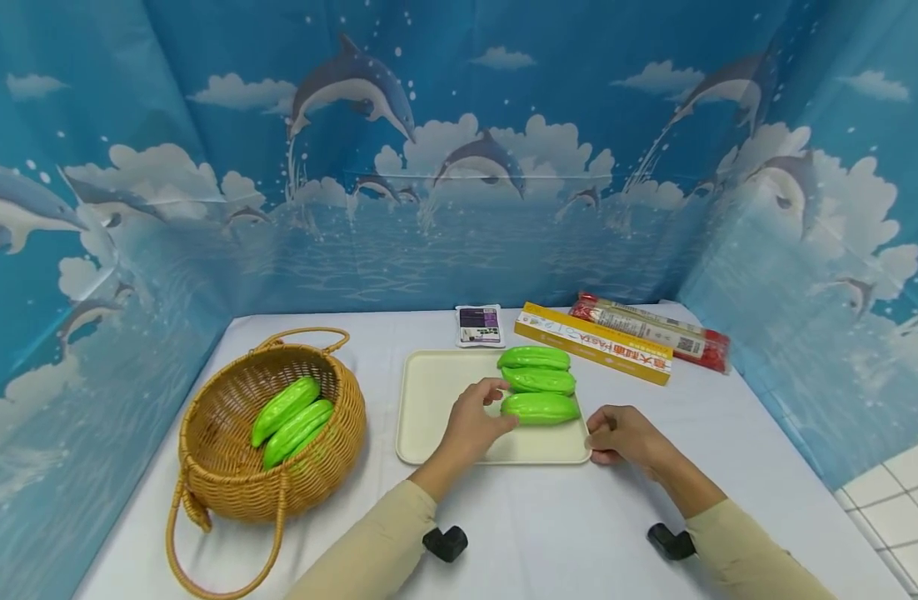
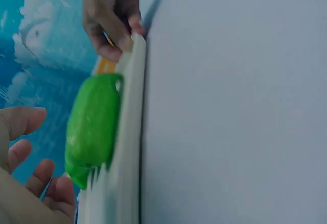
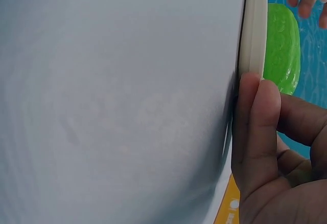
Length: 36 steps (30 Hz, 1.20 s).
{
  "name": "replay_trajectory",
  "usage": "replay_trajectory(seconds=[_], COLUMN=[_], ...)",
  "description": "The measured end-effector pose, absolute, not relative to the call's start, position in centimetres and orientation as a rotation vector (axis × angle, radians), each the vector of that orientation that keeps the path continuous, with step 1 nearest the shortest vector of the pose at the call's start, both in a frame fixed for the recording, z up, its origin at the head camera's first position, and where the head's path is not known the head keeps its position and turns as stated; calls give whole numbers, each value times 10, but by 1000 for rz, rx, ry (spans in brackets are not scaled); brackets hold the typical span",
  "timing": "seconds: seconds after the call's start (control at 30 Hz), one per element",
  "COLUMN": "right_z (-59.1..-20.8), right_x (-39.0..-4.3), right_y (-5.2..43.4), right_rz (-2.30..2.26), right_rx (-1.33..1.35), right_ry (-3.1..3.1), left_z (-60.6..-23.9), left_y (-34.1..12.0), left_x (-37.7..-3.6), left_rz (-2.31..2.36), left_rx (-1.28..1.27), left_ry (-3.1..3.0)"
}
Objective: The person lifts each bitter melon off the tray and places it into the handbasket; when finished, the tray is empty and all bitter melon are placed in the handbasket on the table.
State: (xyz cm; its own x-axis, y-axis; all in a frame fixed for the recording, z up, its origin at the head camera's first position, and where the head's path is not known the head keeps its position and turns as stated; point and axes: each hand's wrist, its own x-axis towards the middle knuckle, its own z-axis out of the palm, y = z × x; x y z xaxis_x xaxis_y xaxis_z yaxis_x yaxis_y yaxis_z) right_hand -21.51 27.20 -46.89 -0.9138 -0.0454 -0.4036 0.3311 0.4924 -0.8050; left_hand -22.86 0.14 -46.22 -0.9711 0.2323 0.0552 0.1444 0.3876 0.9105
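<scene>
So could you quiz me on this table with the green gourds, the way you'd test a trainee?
1. How many green gourds lie on the tray?
2. True or false: the basket holds no gourds.
3. Which hand touches the tray's near right corner?

Key:
1. Three; the left hand is at the nearest gourd.
2. False; at least two gourds in the basket.
3. The right hand.

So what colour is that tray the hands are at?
The tray is a pale cream, plain with no pattern; the head view shows it best.
</scene>
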Motion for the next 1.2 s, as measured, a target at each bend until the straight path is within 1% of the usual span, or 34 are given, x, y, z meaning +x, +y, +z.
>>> replay_trajectory(seconds=[0.17,0.37,0.83,1.2], right_z=[-470,-471,-470,-474], right_x=[-215,-216,-215,-216], right_y=[272,272,273,273], right_rz=[-1402,-1417,-1421,-1420], right_rx=[247,238,228,250], right_ry=[2364,2364,2359,2364], left_z=[-474,-480,-486,-484], left_y=[11,18,23,24], left_x=[-248,-260,-266,-261], left_rz=[1531,1426,1438,1421], left_rx=[318,329,348,339], left_ry=[2546,2552,2505,2508])
